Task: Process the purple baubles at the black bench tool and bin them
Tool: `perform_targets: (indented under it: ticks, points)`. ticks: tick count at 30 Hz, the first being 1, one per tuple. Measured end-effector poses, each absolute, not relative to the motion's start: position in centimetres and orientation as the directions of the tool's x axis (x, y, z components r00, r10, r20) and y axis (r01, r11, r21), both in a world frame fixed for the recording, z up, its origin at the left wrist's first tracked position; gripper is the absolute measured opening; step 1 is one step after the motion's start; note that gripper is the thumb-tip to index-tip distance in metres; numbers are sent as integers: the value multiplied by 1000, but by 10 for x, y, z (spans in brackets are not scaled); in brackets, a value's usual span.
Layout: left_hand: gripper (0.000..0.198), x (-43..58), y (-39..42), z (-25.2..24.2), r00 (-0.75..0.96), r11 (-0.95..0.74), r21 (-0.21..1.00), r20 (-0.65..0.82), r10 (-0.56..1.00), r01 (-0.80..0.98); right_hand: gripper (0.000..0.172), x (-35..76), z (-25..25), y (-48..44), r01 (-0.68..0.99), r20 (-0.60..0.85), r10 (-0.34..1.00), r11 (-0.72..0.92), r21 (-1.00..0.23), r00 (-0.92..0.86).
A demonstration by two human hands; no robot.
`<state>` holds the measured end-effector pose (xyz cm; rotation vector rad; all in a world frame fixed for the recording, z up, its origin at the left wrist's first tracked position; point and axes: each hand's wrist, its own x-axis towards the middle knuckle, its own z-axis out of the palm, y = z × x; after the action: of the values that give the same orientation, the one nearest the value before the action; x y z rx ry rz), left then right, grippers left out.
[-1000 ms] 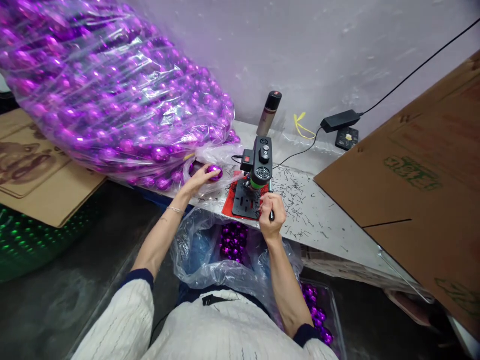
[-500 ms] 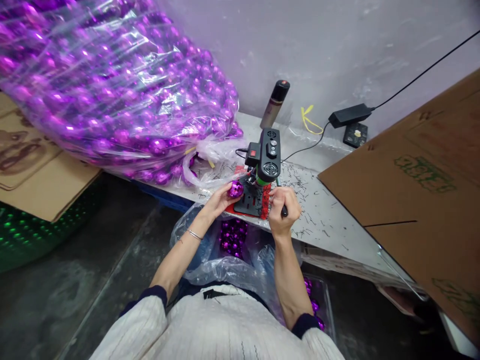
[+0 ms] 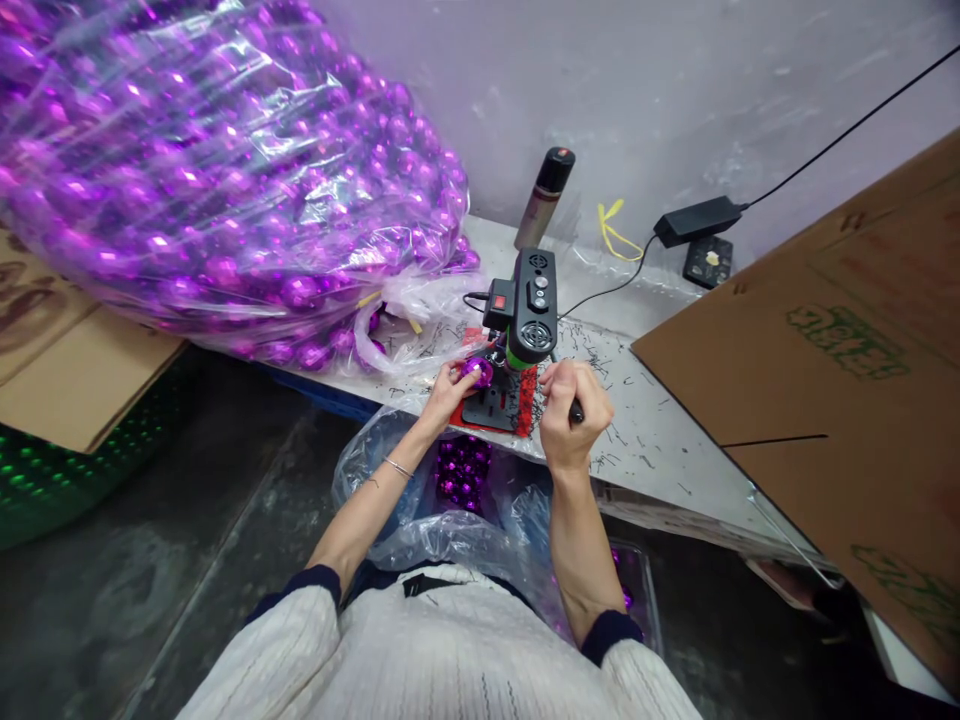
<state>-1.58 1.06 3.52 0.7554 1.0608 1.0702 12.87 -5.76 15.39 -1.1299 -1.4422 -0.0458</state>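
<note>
My left hand [image 3: 448,388] is closed around a shiny purple ball [image 3: 478,371] and holds it on the black base of a small black bench drill press [image 3: 525,315]. The ball sits just left of the drill's green-ringed head. My right hand [image 3: 570,415] is closed around the press's black lever handle [image 3: 576,410], to the right of the machine. A big clear bag of purple balls [image 3: 225,170] lies on the table's left, its mouth open towards the press.
A plastic bag [image 3: 465,480] with purple balls hangs open between my arms below the table edge. Metal shavings litter the white table [image 3: 637,440]. A spray can [image 3: 544,195], a power adapter [image 3: 694,222] and a large cardboard sheet [image 3: 840,370] are behind and to the right.
My left hand carried a purple ball from the big bag's mouth rightwards to the drill press base. My right hand stayed on the lever handle.
</note>
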Motion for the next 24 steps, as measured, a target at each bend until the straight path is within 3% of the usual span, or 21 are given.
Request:
perform_targets:
  ticks: [6,13,17,24]
  points:
    - [53,-6,8,23,72,-41,998,44,996,-45,29,130,152,-58,634,798,569,546,-548,198]
    - [63,-8,5,11,151,-260,916,223,963,307,28,130,149,-60,649,812,559,557,-519,170]
    - [60,-7,1,9,199,-405,837,355,913,368,25,131,148,-62,660,811,568,557,-505,142]
    - [58,-3,-6,0,199,-441,802,393,898,404,23,131,147,-66,665,815,568,566,-487,114]
